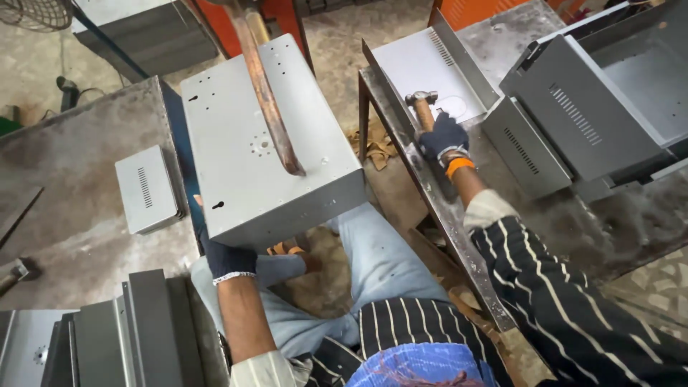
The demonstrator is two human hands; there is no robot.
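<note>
Centrally, a large grey sheet-metal box (269, 140) rests under a copper-coloured curved bar (266, 93), its near-left corner gripped by the gloved left hand (228, 259), fingers closed on the edge. The gloved right hand (443, 137) is wrapped tight around a wooden-handled steel hammer (423, 107) at the left edge of the steel bench (444, 208), beside an open grey metal tray (430, 68). A small vented grey box (147, 188) lies on the left table (64, 179).

The left hand (228, 259) and right hand (442, 137) are wearing dark navy gloves, the right one showing an orange cuff. The sleeve (566, 301) is showing black with white stripes. The metal box (265, 136) is looking pale grey, the hammer (423, 106) wooden-brown with a steel head.
</note>
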